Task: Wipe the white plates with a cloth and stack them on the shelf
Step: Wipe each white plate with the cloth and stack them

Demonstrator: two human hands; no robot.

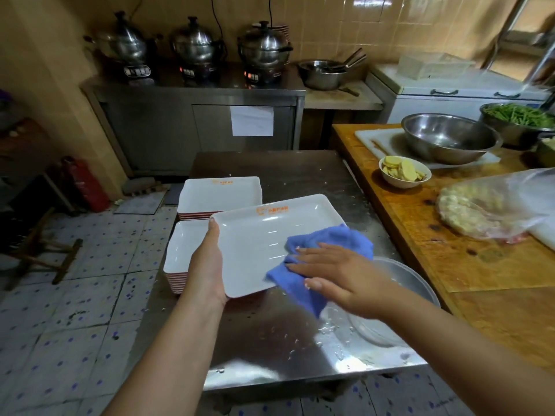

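Note:
A white rectangular plate point(264, 235) with an orange logo is held tilted above the steel table point(270, 340). My left hand point(207, 265) grips its left edge, thumb on the rim. My right hand point(327, 273) lies flat with straight fingers on a blue cloth point(324, 241), pressing it onto the plate's right side. Two stacks of white plates stand on the table's left part: a far stack point(220, 195) and a near stack point(183, 247), partly hidden by the held plate and my left hand.
A wet steel basin point(405, 295) sits under my right forearm. On the wooden counter point(450, 250) to the right are a bowl of sliced food point(404, 172), a big steel bowl point(450, 139), green beans point(519, 115) and a plastic bag point(495, 205). Three cookers point(195, 46) stand at the back.

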